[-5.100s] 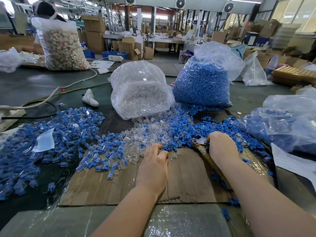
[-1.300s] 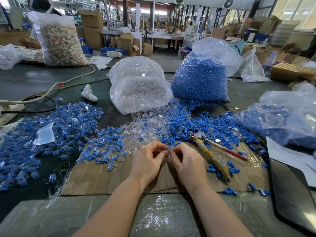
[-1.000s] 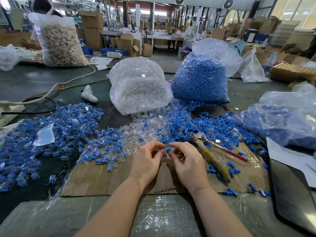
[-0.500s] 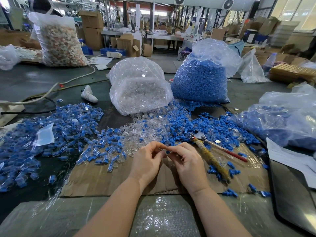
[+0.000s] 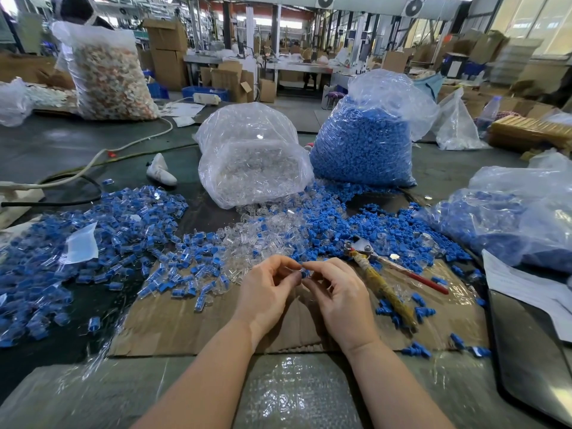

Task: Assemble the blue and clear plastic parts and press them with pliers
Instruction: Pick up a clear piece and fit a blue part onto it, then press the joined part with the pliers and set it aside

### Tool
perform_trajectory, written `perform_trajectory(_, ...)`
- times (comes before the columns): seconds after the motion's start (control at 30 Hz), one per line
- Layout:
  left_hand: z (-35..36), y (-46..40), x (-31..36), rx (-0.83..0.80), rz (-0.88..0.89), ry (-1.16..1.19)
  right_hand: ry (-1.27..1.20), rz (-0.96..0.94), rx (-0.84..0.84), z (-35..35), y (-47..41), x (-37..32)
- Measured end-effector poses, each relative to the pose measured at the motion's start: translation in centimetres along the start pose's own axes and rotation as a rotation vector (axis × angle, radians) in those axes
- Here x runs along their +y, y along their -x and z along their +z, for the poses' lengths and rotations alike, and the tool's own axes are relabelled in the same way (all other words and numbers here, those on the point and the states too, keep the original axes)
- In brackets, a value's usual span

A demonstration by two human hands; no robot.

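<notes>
Both hands meet above the cardboard sheet. Left hand pinches a clear part, right hand pinches a blue part, the two parts touching at the fingertips. Pliers lie on the cardboard just right of the right hand, untouched. Loose blue and clear pieces heaped just beyond the hands
</notes>
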State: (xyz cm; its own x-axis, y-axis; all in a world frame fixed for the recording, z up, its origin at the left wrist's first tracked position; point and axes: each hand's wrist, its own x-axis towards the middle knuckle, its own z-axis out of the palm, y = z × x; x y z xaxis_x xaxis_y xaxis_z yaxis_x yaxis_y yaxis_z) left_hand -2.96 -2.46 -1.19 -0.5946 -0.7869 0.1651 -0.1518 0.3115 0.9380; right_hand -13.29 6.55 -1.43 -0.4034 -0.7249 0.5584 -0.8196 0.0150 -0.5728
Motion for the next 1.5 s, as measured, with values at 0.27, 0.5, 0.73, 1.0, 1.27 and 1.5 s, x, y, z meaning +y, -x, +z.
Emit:
perform_trajectory(0.27, 0.0, 0.1, 0.2, -0.004, 0.012, 0.026, -0.013, -0.004, -0.001, 0.1, -0.1, 0.2)
perform_trajectory(0.5, 0.1, 0.1, 0.2, 0.014, -0.015, 0.047, 0.026, 0.015, -0.015, 0.2, 0.0, 0.1)
perform_trajectory(0.73, 0.2, 0.0, 0.3, 0.042, -0.043, 0.097, 0.45, 0.266, 0.025, -1.4, -1.0, 0.3)
perform_trajectory(1.0, 0.2, -0.2, 0.4, 0.053, -0.038, 0.094, 0.815, 0.823, -0.382, -5.5, -2.3, 3.2)
perform_trajectory(1.27, 0.0, -1.2, 0.8, 0.067, -0.147, 0.165, 0.862, 0.687, -0.31, -5.6, -2.7, 2.7)
perform_trajectory(1.5, -0.5, -1.9, 1.8, 0.096, -0.223, 0.3, 0.728, 0.57, -0.291, -6.3, -4.0, 0.8)
